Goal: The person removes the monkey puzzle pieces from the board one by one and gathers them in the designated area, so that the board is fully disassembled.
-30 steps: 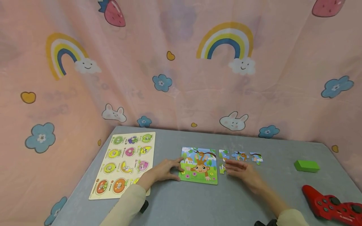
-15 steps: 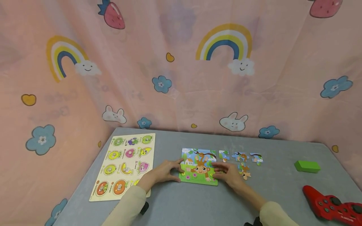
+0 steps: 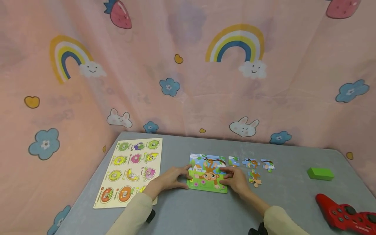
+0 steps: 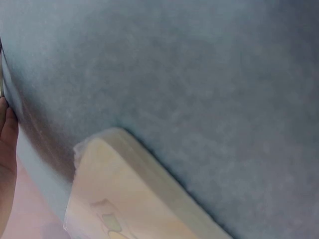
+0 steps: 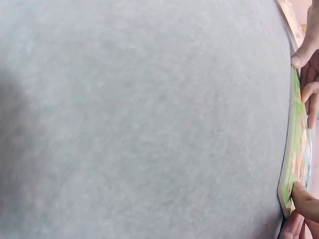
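A monkey jigsaw puzzle board lies flat on the grey table. My left hand holds its left side, thumb by the near left corner and fingers along the edge. At the right side is my right hand, gripping the edge. In the right wrist view, the right thumb lies over the board's face near the corner; other fingers sit beside the edge. Whether a loose piece is under them is hidden. Several puzzle pieces lie right of the board: a corner piece, a branch piece, another and a brown one.
A cream fruit board lies at the left, its near right corner beneath the left forearm. At the right are a green block and a red game controller. A pink patterned curtain hangs behind the table.
My right hand has moved left from among the loose pieces onto the board's right edge. The green piece beside the board has gone from sight; the brown piece is uncovered. My left hand stays put.
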`<state>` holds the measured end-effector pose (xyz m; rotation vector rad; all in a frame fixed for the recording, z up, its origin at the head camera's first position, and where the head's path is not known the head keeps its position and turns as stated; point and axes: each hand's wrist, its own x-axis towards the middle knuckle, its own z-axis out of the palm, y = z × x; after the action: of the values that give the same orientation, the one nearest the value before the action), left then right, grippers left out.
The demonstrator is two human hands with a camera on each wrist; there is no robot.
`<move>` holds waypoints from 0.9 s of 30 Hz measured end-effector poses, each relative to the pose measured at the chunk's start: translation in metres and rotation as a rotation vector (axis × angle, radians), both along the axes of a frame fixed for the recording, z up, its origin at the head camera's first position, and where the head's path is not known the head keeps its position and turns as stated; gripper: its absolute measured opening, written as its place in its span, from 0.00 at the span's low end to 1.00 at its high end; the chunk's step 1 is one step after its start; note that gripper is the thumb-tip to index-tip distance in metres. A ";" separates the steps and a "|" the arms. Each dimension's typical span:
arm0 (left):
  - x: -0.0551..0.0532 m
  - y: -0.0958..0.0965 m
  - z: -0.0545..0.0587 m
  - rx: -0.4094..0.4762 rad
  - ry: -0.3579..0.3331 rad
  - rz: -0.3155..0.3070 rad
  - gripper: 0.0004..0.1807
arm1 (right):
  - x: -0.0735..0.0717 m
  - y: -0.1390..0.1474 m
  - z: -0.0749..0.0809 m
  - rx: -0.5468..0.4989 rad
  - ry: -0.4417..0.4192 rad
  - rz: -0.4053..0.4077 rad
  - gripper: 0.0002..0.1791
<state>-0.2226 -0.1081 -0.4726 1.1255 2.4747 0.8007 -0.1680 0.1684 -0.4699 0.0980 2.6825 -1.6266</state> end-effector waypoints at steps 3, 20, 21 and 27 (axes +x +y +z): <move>-0.001 0.001 0.001 0.008 -0.003 -0.002 0.16 | -0.002 0.000 0.002 0.019 -0.012 -0.003 0.27; -0.001 0.001 -0.001 -0.009 0.031 -0.003 0.18 | -0.007 -0.007 0.005 0.160 0.051 0.058 0.27; -0.001 0.001 -0.001 -0.009 0.026 -0.002 0.18 | -0.007 -0.007 0.005 0.167 0.062 0.057 0.27; 0.001 0.001 0.000 -0.007 0.008 0.003 0.17 | -0.007 -0.006 0.002 0.224 0.132 0.048 0.28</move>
<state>-0.2220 -0.1075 -0.4730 1.1256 2.4839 0.7897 -0.1745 0.1625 -0.4684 -0.0768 2.9324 -1.3599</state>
